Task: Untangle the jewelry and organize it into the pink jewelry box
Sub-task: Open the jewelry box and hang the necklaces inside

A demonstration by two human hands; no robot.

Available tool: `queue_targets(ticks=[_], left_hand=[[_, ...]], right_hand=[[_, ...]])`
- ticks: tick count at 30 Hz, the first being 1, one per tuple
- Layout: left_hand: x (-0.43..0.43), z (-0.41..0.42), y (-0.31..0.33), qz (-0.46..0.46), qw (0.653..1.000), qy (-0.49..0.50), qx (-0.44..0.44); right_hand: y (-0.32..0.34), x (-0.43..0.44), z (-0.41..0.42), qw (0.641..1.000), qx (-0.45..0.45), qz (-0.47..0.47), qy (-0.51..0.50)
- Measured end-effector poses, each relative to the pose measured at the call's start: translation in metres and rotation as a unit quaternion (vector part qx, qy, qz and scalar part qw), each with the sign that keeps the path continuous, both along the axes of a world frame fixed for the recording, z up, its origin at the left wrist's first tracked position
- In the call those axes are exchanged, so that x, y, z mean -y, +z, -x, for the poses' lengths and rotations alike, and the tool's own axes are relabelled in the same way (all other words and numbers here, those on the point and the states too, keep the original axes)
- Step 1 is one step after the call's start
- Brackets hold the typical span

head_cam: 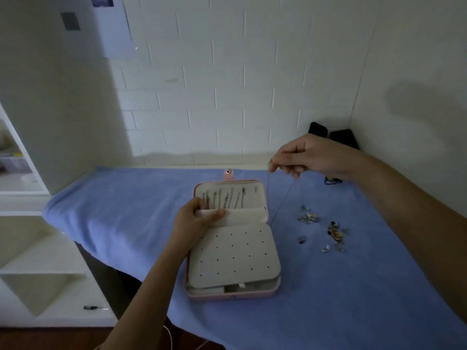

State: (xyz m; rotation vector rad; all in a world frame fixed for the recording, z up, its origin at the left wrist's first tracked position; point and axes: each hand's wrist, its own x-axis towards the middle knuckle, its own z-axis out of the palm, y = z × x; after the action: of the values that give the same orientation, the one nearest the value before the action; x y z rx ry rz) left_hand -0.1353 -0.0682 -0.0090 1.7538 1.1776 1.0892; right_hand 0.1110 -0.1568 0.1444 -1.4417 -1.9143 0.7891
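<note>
So the right hand (300, 157) pinches a thin, floppy chain (268, 190) by its end; left hand (195, 218) grips the box (262, 210) flap.

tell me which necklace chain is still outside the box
The thin chain pinched in the right hand, dangling beside the pink jewelry box; the others hang inside its lid.

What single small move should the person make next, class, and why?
Probably carry the thin chain leftward to a free hook in the open pink jewelry box. The right hand pinches it hanging beside the lid, while the left hand holds the pocket flap down.
</note>
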Motion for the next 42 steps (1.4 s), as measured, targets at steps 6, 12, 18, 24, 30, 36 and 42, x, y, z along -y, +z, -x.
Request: queue_targets(ticks=[6, 12, 18, 24, 30, 36, 42], left_hand=[[0.011, -0.027, -0.007, -0.041, 0.998, -0.039, -0.021], [0.012, -0.036, -0.020, -0.021, 0.995, -0.077, -0.054], [0.012, -0.034, -0.021, -0.041, 0.995, -0.069, -0.054], [0.014, -0.035, -0.022, -0.039, 0.996, -0.061, -0.059], [0.014, -0.034, -0.022, -0.030, 0.996, -0.064, -0.054], [0.014, -0.034, -0.023, -0.028, 0.997, -0.061, -0.049], [0.016, -0.033, -0.021, -0.067, 0.996, -0.039, -0.050]], right_hand=[[0.033, 0.002, -0.010, 0.996, 0.026, -0.067, -0.048], [0.051, 0.001, -0.017, 0.991, 0.045, -0.100, -0.078], [0.053, -0.010, -0.021, 0.994, 0.021, -0.088, -0.068], [0.060, -0.018, -0.017, 0.994, 0.024, -0.088, -0.059], [0.071, -0.026, -0.009, 0.994, 0.012, -0.101, -0.039], [0.076, -0.030, -0.002, 0.993, -0.007, -0.106, -0.052], [0.069, -0.029, 0.004, 0.996, -0.011, -0.079, -0.039]])
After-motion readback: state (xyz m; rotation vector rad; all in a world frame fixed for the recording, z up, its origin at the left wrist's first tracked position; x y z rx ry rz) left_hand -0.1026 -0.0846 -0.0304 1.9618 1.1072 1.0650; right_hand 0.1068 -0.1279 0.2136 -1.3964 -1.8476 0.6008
